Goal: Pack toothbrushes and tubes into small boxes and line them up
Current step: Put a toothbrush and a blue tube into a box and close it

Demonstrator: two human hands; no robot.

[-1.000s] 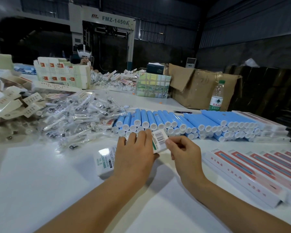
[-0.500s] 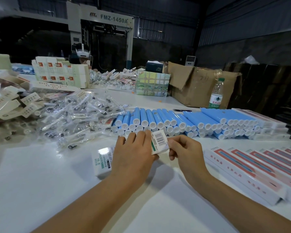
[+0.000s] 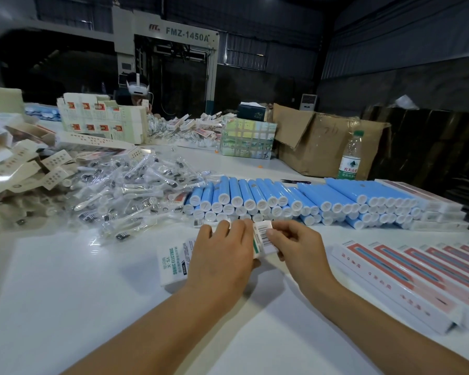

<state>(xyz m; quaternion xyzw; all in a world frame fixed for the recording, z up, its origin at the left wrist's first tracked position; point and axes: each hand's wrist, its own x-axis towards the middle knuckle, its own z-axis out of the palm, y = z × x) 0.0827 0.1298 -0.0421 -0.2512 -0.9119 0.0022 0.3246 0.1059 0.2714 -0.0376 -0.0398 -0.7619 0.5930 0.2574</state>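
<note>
Head view: we have the small box (image 3: pixel 173 262) lying flat on the white table (image 3: pixel 65 293), just in front of us. Our left hand (image 3: pixel 222 255) lies over its middle, fingers laid across the top, pinning it down. Our right hand (image 3: pixel 295 244) pinches the barcoded end flap (image 3: pixel 263 238) between thumb and fingers.

Step looks like closing that flap. To do it well we keep the box pinned and fold along the crease so the tab slides in square; contents aren't visible, so we can't tell whether it is filled.

Room: blue tubes (image 3: pixel 295 196) are stacked just beyond our fingertips, bagged toothbrushes (image 3: pixel 125 190) heaped far left, finished long boxes (image 3: pixel 406 277) lined up near right. Bare tabletop lies near left and toward us, so any swing goes that way.
</note>
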